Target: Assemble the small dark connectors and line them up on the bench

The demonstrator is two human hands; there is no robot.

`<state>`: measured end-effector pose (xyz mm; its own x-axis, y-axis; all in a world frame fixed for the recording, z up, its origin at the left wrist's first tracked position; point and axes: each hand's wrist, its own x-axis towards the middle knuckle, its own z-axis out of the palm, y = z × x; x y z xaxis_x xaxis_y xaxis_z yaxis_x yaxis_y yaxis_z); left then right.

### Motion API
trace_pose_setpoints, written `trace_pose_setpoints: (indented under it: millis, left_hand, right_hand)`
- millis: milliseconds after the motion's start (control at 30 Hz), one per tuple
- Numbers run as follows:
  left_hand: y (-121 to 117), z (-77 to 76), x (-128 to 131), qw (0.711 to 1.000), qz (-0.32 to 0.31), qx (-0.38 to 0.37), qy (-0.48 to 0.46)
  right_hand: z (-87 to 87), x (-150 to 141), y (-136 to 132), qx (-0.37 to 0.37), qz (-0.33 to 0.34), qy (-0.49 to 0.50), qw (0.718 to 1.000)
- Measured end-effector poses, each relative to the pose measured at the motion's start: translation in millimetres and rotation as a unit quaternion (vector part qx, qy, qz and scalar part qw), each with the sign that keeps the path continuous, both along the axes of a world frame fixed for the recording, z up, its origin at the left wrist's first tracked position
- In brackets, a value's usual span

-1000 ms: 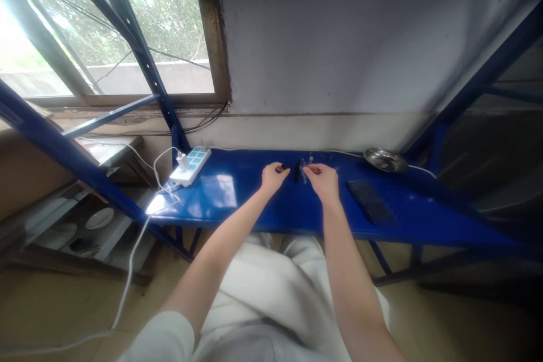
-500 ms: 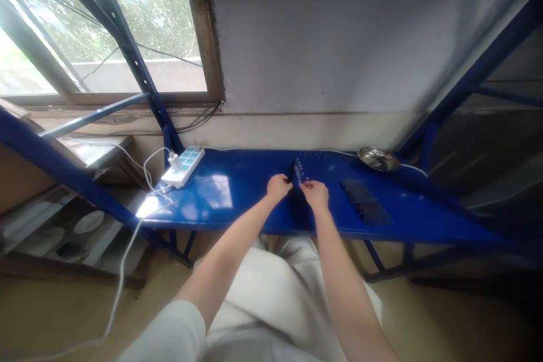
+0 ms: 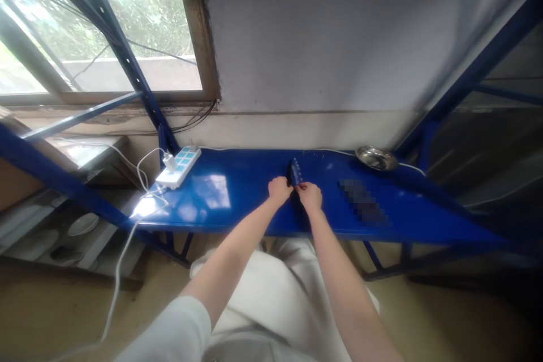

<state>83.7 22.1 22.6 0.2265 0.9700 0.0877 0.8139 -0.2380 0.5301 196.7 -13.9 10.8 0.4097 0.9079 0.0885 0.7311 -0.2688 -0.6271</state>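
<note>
Both my hands meet over the middle of a blue metal shelf (image 3: 237,198). My left hand (image 3: 279,189) is closed on the lower end of a small dark strip-like object (image 3: 293,171) that stands up from between my hands. My right hand (image 3: 310,196) is pinched on the same object from the right, fingertips touching it. The object has a row of small pale bumps along it; I cannot make out what it is.
A white power strip (image 3: 178,166) with a plugged-in cable lies at the shelf's left end. A dark flat device (image 3: 363,208) lies right of my hands, a steel dish (image 3: 375,158) at the back right. Blue frame bars cross the window on the left. Dishes sit low at left.
My hands have drawn together and nearer to me, from apart at the back of the shelf to both gripping the small dark object, which now stands between them.
</note>
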Motion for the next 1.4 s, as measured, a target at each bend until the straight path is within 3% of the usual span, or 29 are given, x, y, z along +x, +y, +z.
trace_pose_setpoints:
  millis: [167,433,700,833,933,1133,1267,1400]
  left_hand:
    - [-5.4,2.8,-5.9,1.0,-0.006,0.016,0.002]
    - [-27.3,6.7,-20.4,0.985,-0.074,0.156,0.032]
    - [-30.0,14.8,-15.3,0.983,-0.084,0.134,0.091]
    - [-31.3,18.9,-18.1,0.991,-0.058,0.118,0.018]
    - [-31.3,25.8,-26.5,0.988,-0.033,0.108,-0.108]
    - [-35.7,58.6,-52.1,0.922,0.006,0.123,-0.366]
    - [-42.9,76.8,-67.3,0.896,0.016,0.133,-0.422]
    - [-47.4,84.1,-77.8,0.887,0.028,0.152,-0.436]
  right_hand:
    - [-1.8,0.6,-1.2,0.003,0.008,-0.01,1.0]
    - [-0.9,0.5,-3.6,0.004,0.01,-0.017,1.0]
    - [2.7,-3.2,-4.3,-0.01,0.004,-0.029,1.0]
    - [10.4,-3.0,-7.9,-0.008,0.001,-0.01,1.0]
    - [25.2,-2.6,-8.6,0.021,0.003,-0.007,1.0]
    - [68.1,-20.8,-5.5,0.072,0.064,-0.042,0.994]
    - [84.6,-42.0,-6.9,0.089,0.106,-0.07,0.988]
    - [89.5,-55.6,-8.7,0.096,0.124,-0.077,0.985]
